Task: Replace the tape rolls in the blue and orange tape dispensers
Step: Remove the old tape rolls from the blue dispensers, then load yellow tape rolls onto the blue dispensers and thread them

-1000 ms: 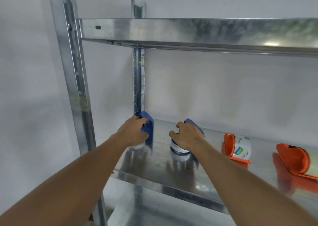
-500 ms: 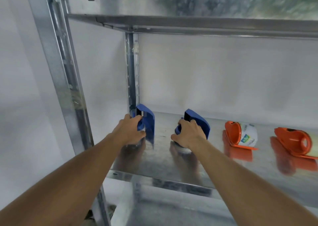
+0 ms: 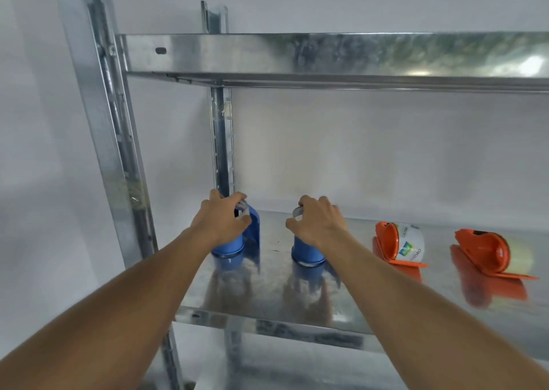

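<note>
here, both hands sit on top of the blue dispensers on the metal shelf. left hand has its fingers curled over the top of the left blue dispenser, pinched on a small grey ring there. right hand is curled the same way over the right blue dispenser, with a grey ring at its fingertips. what the rings are i cannot tell.

risks, as judged: both dispensers stand upright on slick metal near the front edge; a one-handed pull on each could tip or skid one off. the left one stands just beside the rear upright, so knuckles could snag.

count: two blue dispensers, two orange. near orange dispenser carries a white labelled roll; far orange dispenser carries a pale yellowish one. both lie tilted, well apart from the hands.
</note>
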